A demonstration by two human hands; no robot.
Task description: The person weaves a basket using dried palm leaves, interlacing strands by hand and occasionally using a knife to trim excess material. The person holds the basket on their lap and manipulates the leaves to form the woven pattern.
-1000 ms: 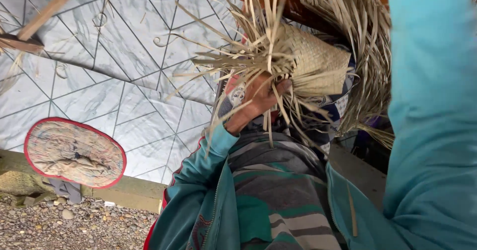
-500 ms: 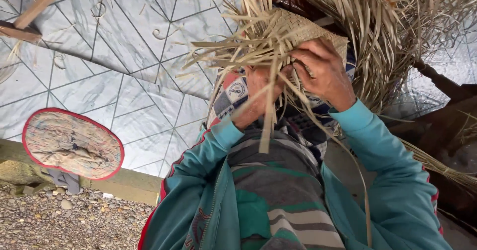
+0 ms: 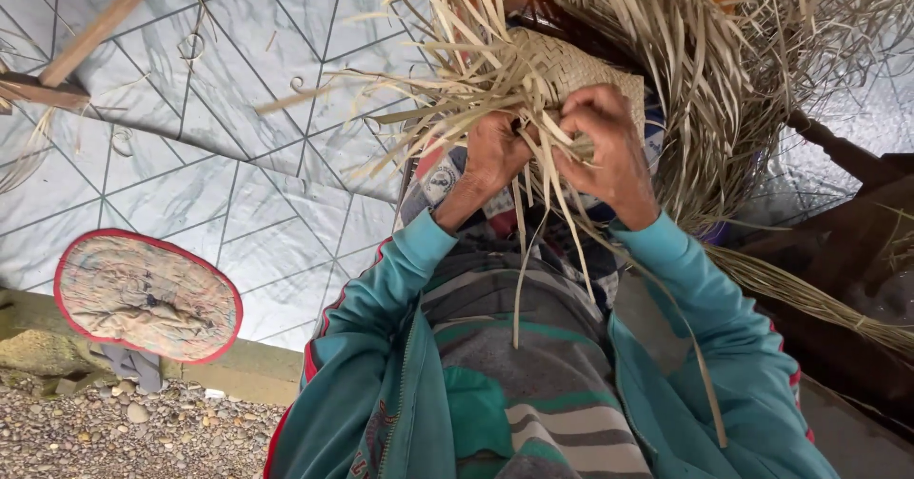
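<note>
A partly woven mat of pale dried palm strips [image 3: 571, 69] rests over my lap, with several loose strips fanning out to the left and hanging down. My left hand [image 3: 492, 158] pinches strips at the mat's near edge. My right hand [image 3: 606, 146] grips strips just beside it, fingers curled over the weave. Both arms wear teal sleeves. Which single strip each hand holds is hidden by the fingers.
A big heap of loose dried strips [image 3: 724, 79] lies to the upper right. A red-rimmed oval cushion [image 3: 145, 296] sits on the grey tiled floor [image 3: 219, 155] at left. Wooden sticks [image 3: 105, 27] cross the upper left. Gravel [image 3: 124, 431] lies below the concrete step.
My right arm came down from close to the camera and its hand joined the left hand on the woven edge. The left hand stayed on the strips.
</note>
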